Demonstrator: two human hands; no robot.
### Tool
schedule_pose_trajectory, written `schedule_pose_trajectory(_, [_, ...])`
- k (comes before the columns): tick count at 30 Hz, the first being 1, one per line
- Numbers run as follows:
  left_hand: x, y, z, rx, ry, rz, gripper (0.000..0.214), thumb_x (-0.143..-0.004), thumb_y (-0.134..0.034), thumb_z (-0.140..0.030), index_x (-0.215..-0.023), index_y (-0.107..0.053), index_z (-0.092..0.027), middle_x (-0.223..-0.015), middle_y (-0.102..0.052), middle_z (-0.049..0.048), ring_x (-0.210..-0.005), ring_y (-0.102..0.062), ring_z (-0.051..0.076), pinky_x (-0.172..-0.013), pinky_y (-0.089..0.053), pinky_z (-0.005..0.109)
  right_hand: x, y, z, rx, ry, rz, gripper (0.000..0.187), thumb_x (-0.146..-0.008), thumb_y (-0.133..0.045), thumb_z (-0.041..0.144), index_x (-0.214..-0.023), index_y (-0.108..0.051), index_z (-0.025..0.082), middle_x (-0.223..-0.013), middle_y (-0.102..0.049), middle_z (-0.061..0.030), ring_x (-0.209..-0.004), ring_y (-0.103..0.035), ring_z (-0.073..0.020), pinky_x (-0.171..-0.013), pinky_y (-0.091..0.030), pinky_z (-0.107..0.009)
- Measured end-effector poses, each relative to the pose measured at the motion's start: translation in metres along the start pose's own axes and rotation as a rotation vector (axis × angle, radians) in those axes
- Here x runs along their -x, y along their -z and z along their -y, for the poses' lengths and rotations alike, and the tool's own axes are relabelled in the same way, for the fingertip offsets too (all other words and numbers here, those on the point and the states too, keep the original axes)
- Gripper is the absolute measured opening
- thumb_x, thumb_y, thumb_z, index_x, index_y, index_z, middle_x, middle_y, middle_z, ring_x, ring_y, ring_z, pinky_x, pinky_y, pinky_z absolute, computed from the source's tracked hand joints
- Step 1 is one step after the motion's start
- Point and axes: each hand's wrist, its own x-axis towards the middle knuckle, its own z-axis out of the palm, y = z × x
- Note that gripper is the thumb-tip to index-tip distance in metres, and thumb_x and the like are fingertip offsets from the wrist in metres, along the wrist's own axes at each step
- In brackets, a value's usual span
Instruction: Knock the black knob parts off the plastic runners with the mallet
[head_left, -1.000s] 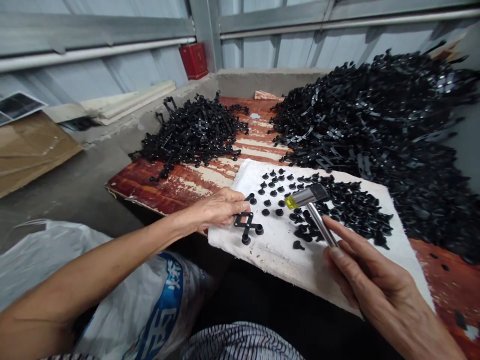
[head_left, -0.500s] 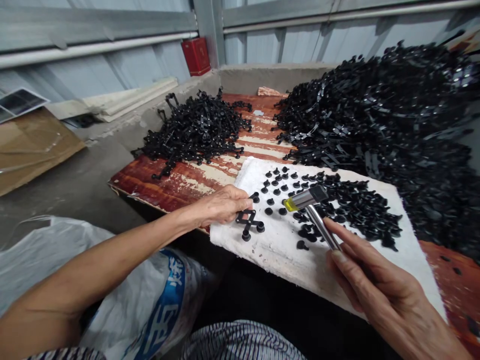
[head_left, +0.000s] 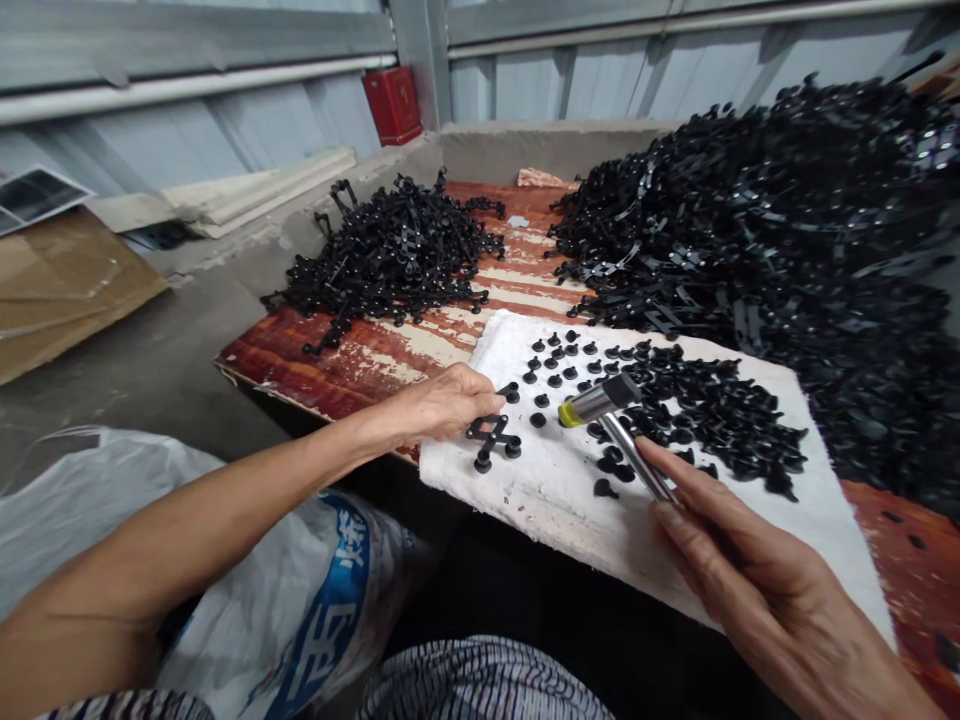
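— What is in the right hand?
— Your right hand (head_left: pixel 772 575) is closed around the handle of a hammer (head_left: pixel 600 401), your index finger stretched along the shaft. Its yellow face (head_left: pixel 570 413) points toward your left side and its dark end points away. From here I can't tell whether the yellow end touches anything.

— And the left hand?
— Your left hand (head_left: pixel 450 403) is pinched narrow, thumb and fingers holding one end of a black linked piece (head_left: pixel 493 436). Its crossed bars reach out from your fingertips over the near left part of the white cloth (head_left: pixel 540 500), with round cups at its ends.

— What lies between the two hands?
— Loose black cups (head_left: pixel 538 420), spaced apart on the cloth, many standing on their discs with stems up. To the right, behind the hammer, you have a dense cluster (head_left: pixel 720 410) of them, crowded together.

— Farther out?
— The cloth lies on a worn red-brown worktop (head_left: pixel 292 360). Beyond your left hand is a heap of black linked parts (head_left: pixel 397 245); a much larger black heap (head_left: pixel 750 220) fills the right. A red box (head_left: pixel 394 105) sits in the far corner, and a white bag (head_left: pixel 247 570) with a blue band lies below your left forearm.
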Motion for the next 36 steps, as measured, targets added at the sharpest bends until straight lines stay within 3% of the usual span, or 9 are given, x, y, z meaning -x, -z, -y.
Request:
schedule_pose_trajectory(4, [0.001, 0.002, -0.008, -0.105, 0.04, -0.019, 0.034, -0.087, -0.053, -0.028, -0.055, -0.047, -0.017, -0.042, -0.035, -0.0065, -0.035, -0.028, 0.004, -0.035, -0.017, 0.019, -0.015, -0.003, 0.001, 0.082, 0.192, -0.034, 0.047, -0.092, -0.047, 0.012, -0.138, -0.051, 0.02, -0.125, -0.067, -0.0118, -0.106, -0.068, -0.0215, -0.091, -0.056, -0.034])
schedule_pose_trajectory(7, [0.0, 0.002, -0.011, -0.058, 0.054, -0.002, 0.032, -0.087, -0.054, -0.027, -0.057, -0.052, -0.017, -0.042, -0.035, -0.0066, -0.035, -0.027, 0.004, -0.035, -0.016, 0.02, -0.033, -0.005, 0.003, 0.189, 0.275, -0.032, 0.048, -0.092, -0.041, 0.011, -0.139, -0.05, 0.015, -0.104, -0.072, -0.0141, -0.082, -0.073, -0.0206, -0.073, -0.061, -0.033])
schedule_pose_trajectory(11, [-0.002, 0.002, -0.013, 0.013, 0.084, 0.011, 0.034, -0.087, -0.053, -0.023, -0.054, -0.051, -0.016, -0.042, -0.038, -0.0058, -0.033, -0.026, 0.003, -0.036, -0.015, 0.02, -0.051, -0.01, 0.008, 0.301, 0.297, 0.048, 0.049, -0.092, -0.037, 0.014, -0.14, -0.05, 0.016, -0.077, -0.065, -0.0058, -0.052, -0.059, -0.0142, -0.051, -0.054, -0.028])
schedule_pose_trajectory(15, [-0.003, 0.002, -0.009, 0.01, 0.073, 0.013, 0.033, -0.086, -0.054, -0.023, -0.054, -0.051, -0.016, -0.042, -0.04, -0.0049, -0.034, -0.028, 0.004, -0.036, -0.017, 0.021, -0.056, -0.013, 0.011, 0.307, 0.314, -0.019, 0.053, -0.092, -0.036, 0.011, -0.143, -0.044, 0.016, -0.076, -0.06, -0.0036, -0.047, -0.051, -0.0114, -0.043, -0.045, -0.023])
schedule_pose_trajectory(18, [-0.003, 0.004, -0.004, 0.055, 0.035, 0.047, 0.035, -0.087, -0.054, -0.03, -0.055, -0.049, -0.017, -0.042, -0.036, -0.006, -0.034, -0.026, 0.004, -0.036, -0.016, 0.021, -0.054, -0.012, 0.013, 0.354, 0.338, 0.043, 0.055, -0.09, -0.036, 0.01, -0.143, -0.045, 0.02, -0.073, -0.058, -0.002, -0.044, -0.049, -0.0112, -0.038, -0.04, -0.022])
schedule_pose_trajectory(23, [-0.003, 0.006, -0.001, -0.015, 0.007, 0.015, 0.032, -0.084, -0.056, -0.032, -0.056, -0.052, -0.017, -0.044, -0.041, -0.0042, -0.035, -0.03, 0.005, -0.036, -0.018, 0.021, -0.052, -0.009, 0.02, 0.196, 0.315, -0.101, 0.063, -0.091, -0.04, 0.008, -0.15, -0.033, 0.027, -0.08, -0.062, -0.0034, -0.054, -0.054, -0.0125, -0.048, -0.05, -0.023])
schedule_pose_trajectory(28, [-0.003, 0.005, 0.0, 0.062, 0.0, 0.067, 0.035, -0.085, -0.055, -0.036, -0.056, -0.048, -0.018, -0.043, -0.038, -0.0057, -0.035, -0.026, 0.004, -0.036, -0.016, 0.02, -0.056, -0.011, 0.018, 0.263, 0.228, 0.084, 0.055, -0.088, -0.036, 0.012, -0.141, -0.05, 0.021, -0.078, -0.064, -0.0061, -0.052, -0.056, -0.0155, -0.047, -0.05, -0.027])
schedule_pose_trajectory(32, [-0.004, 0.006, 0.001, 0.063, 0.022, 0.059, 0.032, -0.085, -0.057, -0.032, -0.057, -0.051, -0.017, -0.046, -0.042, -0.0045, -0.035, -0.028, 0.004, -0.036, -0.017, 0.021, -0.055, -0.011, 0.018, 0.188, 0.195, -0.023, 0.059, -0.09, -0.037, 0.015, -0.148, -0.04, 0.025, -0.081, -0.064, -0.0062, -0.055, -0.056, -0.016, -0.05, -0.051, -0.028])
schedule_pose_trajectory(36, [-0.004, 0.004, 0.001, 0.113, 0.019, 0.079, 0.037, -0.087, -0.054, -0.033, -0.054, -0.049, -0.018, -0.042, -0.039, -0.0047, -0.034, -0.026, 0.004, -0.037, -0.015, 0.022, -0.055, -0.011, 0.017, 0.295, 0.186, 0.088, 0.056, -0.086, -0.039, 0.016, -0.14, -0.052, 0.024, -0.072, -0.06, -0.0041, -0.045, -0.048, -0.0134, -0.038, -0.041, -0.025])
